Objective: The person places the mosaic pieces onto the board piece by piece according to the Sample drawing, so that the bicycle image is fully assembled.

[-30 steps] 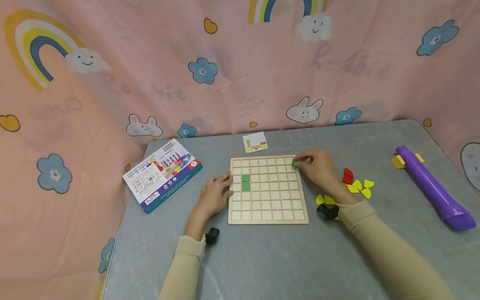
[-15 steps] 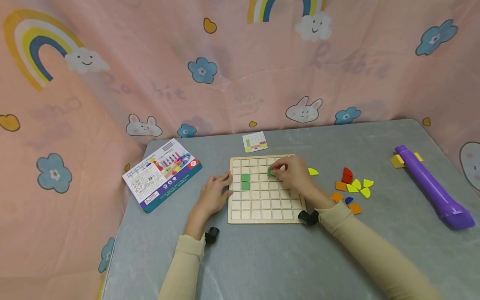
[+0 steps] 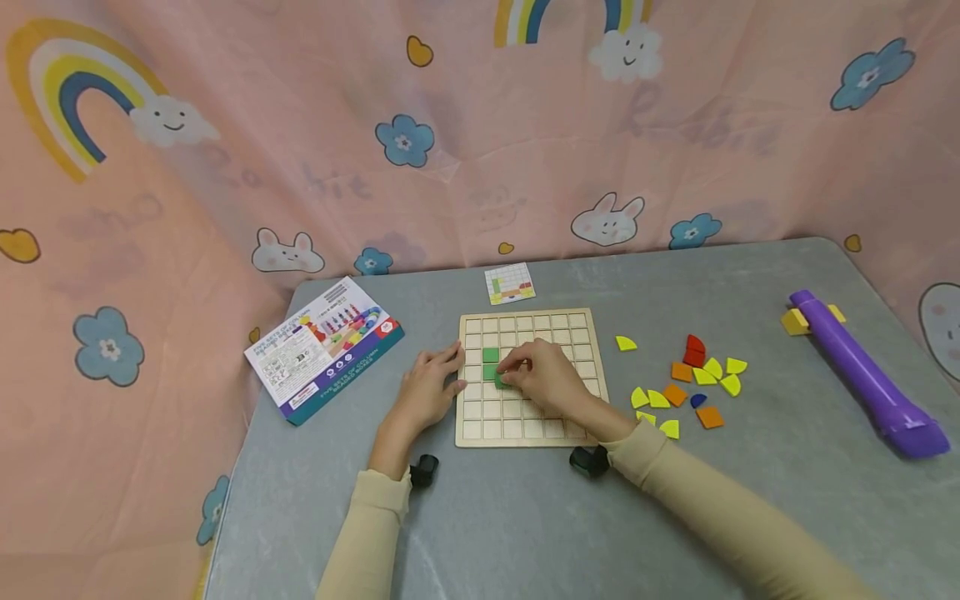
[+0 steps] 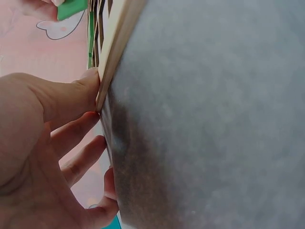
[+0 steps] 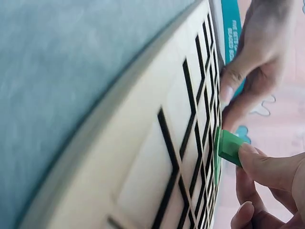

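Green tile is hovering at a tilt near the centre of the frame, just beside the lower of two green squares already sitting in the wooden board. Thumb and fingers of the right hand are pinching it; whether it is touching the board, I can't tell from where I'm standing. The left hand is resting its thumb and fingers, spread apart, against the board's left edge, apparently steadying it.

By my reading, the person is adding a third piece to the green column. Next, the move is probably calling for squaring the tile over the cell below the other two, lowering it flat and letting go.

Beyond the board, a small pattern card is lying at upper middle, likely serving as guide. Toward the right, yellow pieces, orange squares, red pieces and a blue piece are lying scattered on the grey counter, with a purple tube lying farther out. At left, a printed box is lying aslant.
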`<action>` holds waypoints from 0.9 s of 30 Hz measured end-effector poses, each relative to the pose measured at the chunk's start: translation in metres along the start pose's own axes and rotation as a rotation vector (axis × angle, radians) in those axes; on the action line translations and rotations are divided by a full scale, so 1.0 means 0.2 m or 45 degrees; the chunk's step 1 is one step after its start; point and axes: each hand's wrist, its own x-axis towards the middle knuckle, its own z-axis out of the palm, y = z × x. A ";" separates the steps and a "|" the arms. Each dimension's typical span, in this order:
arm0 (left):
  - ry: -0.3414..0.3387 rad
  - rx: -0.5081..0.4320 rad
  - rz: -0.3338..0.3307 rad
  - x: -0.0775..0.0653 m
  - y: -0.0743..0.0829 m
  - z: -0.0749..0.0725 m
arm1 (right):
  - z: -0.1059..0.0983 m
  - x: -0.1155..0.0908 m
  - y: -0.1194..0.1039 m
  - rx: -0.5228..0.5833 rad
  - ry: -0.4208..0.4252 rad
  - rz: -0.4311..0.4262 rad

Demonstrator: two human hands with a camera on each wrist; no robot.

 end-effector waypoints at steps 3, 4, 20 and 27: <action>0.000 0.009 0.006 0.00 0.00 0.00 | 0.04 0.00 -0.01 -0.006 -0.028 -0.028; 0.003 0.010 0.009 0.00 0.00 0.00 | 0.05 0.01 -0.01 -0.008 -0.033 -0.037; 0.006 0.014 0.007 0.00 0.00 0.00 | 0.10 0.02 -0.04 -0.159 -0.059 -0.069; 0.015 0.016 0.013 0.00 0.00 0.01 | 0.12 0.02 -0.05 -0.220 -0.028 -0.052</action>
